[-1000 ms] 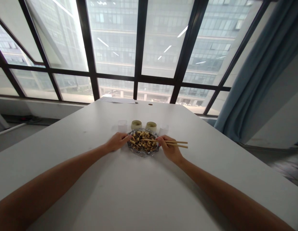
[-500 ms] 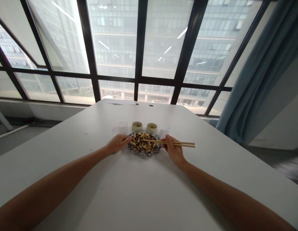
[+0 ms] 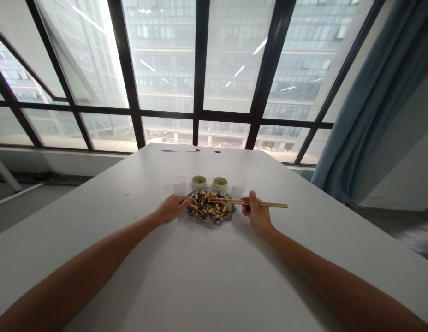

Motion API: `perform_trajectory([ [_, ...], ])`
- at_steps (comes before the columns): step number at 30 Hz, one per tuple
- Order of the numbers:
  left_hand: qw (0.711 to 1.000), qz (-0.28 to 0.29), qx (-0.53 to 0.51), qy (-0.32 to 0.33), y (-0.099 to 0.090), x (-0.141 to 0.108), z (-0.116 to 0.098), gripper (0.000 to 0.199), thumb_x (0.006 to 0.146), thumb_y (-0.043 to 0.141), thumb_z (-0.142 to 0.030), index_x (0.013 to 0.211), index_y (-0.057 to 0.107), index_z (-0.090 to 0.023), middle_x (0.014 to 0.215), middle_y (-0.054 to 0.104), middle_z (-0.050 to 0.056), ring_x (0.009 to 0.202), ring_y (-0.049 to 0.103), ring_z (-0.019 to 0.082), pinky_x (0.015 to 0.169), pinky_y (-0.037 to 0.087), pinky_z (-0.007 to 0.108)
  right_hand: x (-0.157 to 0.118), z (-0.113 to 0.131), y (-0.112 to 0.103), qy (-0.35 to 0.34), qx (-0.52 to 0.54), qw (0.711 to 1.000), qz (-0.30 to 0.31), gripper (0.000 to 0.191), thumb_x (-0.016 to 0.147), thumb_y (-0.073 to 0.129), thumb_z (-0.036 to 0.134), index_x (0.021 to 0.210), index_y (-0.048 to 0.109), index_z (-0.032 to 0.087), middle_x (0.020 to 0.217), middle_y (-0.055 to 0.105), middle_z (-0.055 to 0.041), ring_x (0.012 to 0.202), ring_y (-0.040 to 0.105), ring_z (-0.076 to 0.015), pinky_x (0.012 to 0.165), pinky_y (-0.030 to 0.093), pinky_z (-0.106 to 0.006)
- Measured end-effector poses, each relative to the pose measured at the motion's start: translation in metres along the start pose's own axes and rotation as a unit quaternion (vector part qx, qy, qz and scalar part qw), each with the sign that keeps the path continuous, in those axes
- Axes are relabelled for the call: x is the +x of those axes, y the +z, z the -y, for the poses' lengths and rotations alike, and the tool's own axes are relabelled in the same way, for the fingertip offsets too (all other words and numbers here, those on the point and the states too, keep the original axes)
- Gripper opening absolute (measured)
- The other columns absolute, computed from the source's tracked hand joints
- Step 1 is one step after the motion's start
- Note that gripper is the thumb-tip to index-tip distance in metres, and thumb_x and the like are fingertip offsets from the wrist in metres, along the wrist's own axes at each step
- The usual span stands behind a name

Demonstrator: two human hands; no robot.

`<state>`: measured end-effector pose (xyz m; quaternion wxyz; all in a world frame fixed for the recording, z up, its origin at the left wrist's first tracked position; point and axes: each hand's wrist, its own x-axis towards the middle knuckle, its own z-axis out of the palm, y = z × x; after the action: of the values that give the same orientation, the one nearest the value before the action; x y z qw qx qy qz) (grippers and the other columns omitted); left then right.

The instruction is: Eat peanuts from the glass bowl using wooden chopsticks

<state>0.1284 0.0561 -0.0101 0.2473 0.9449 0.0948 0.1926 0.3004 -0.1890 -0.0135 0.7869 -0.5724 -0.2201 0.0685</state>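
Observation:
A clear, scalloped glass bowl (image 3: pixel 211 223) stands on the white table, filled with a mix of dark, striped seeds and pale, larger seeds or nuts (image 3: pixel 214 207). At its left rim, my left hand (image 3: pixel 173 207) grips the edge between thumb and fingers. My right hand (image 3: pixel 257 214), just right of the bowl, is closed around a pair of wooden chopsticks (image 3: pixel 274 205). Their tips reach left over the bowl's contents, close together. Whether anything is pinched between the tips is too small to tell.
Behind the bowl stand two greenish cups (image 3: pixel 199 181) in the middle, with a clear cup (image 3: pixel 180 184) to their left and another clear cup (image 3: pixel 238 188) to their right. Paper (image 3: pixel 170 147) lies at the far edge of the white table (image 3: pixel 186 281). A blue curtain (image 3: pixel 359 115) hangs right.
My right hand has moved a little to the right with the chopsticks, and their tips have shifted right over the bowl. The whole view has shifted slightly. My left hand stays at the rim.

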Motion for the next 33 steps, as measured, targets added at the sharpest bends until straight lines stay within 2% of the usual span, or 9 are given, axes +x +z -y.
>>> perform_trajectory([
  [9, 1.0, 0.0, 0.021, 0.013, -0.002, -0.001, -0.001, 0.055, 0.093, 0.027, -0.056, 0.059, 0.046, -0.018, 0.054, 0.045, -0.002, 0.055, 0.041, 0.012, 0.057, 0.028, 0.025, 0.009, -0.002, -0.007, 0.036, 0.027, 0.999, 0.014, 0.066, 0.066, 0.062, 0.081, 0.067, 0.064, 0.015, 0.044, 0.052, 0.0009, 0.036, 0.046, -0.0104, 0.034, 0.041, -0.025],
  [13, 1.0, 0.0, 0.023, 0.009, -0.002, -0.001, -0.002, 0.056, 0.093, 0.025, -0.056, 0.059, 0.047, -0.018, 0.054, 0.045, -0.001, 0.056, 0.042, 0.012, 0.057, 0.028, 0.025, 0.007, -0.002, -0.005, 0.06, 0.039, 0.997, 0.002, 0.068, 0.064, 0.063, 0.082, 0.068, 0.065, 0.014, 0.047, 0.057, -0.0019, 0.037, 0.048, -0.0101, 0.033, 0.039, -0.023],
  [18, 1.0, -0.002, 0.023, 0.006, -0.002, -0.001, -0.003, 0.055, 0.093, 0.025, -0.056, 0.06, 0.048, -0.018, 0.056, 0.048, 0.0, 0.057, 0.044, 0.012, 0.057, 0.029, 0.025, 0.005, -0.001, -0.002, 0.058, 0.034, 0.998, 0.006, 0.066, 0.061, 0.068, 0.079, 0.07, 0.065, 0.014, 0.052, 0.063, -0.0049, 0.039, 0.052, -0.0115, 0.036, 0.042, -0.025],
  [22, 1.0, -0.006, 0.022, 0.006, -0.001, 0.0, -0.001, 0.055, 0.093, 0.026, -0.055, 0.06, 0.048, -0.018, 0.054, 0.047, -0.001, 0.056, 0.043, 0.013, 0.057, 0.029, 0.025, 0.001, 0.002, 0.0, 0.021, 0.018, 1.0, 0.006, 0.066, 0.062, 0.067, 0.079, 0.071, 0.066, 0.014, 0.051, 0.062, -0.0041, 0.041, 0.051, -0.0113, 0.037, 0.041, -0.024],
  [28, 1.0, -0.008, 0.015, 0.008, -0.001, 0.0, 0.001, 0.055, 0.093, 0.028, -0.055, 0.059, 0.049, -0.018, 0.055, 0.049, 0.0, 0.056, 0.044, 0.013, 0.057, 0.029, 0.025, -0.012, 0.01, 0.005, -0.09, -0.074, 0.991, 0.059, 0.056, 0.077, 0.061, 0.072, 0.076, 0.067, 0.016, 0.056, 0.063, -0.0019, 0.044, 0.051, -0.0109, 0.042, 0.041, -0.024],
  [33, 1.0, -0.004, 0.021, 0.006, -0.001, 0.0, 0.001, 0.056, 0.094, 0.026, -0.056, 0.059, 0.049, -0.017, 0.054, 0.047, 0.0, 0.055, 0.043, 0.012, 0.057, 0.028, 0.025, -0.015, 0.011, 0.005, -0.103, -0.107, 0.986, 0.072, 0.056, 0.081, 0.057, 0.071, 0.076, 0.068, 0.016, 0.055, 0.062, -0.0018, 0.043, 0.051, -0.0112, 0.04, 0.038, -0.024],
])
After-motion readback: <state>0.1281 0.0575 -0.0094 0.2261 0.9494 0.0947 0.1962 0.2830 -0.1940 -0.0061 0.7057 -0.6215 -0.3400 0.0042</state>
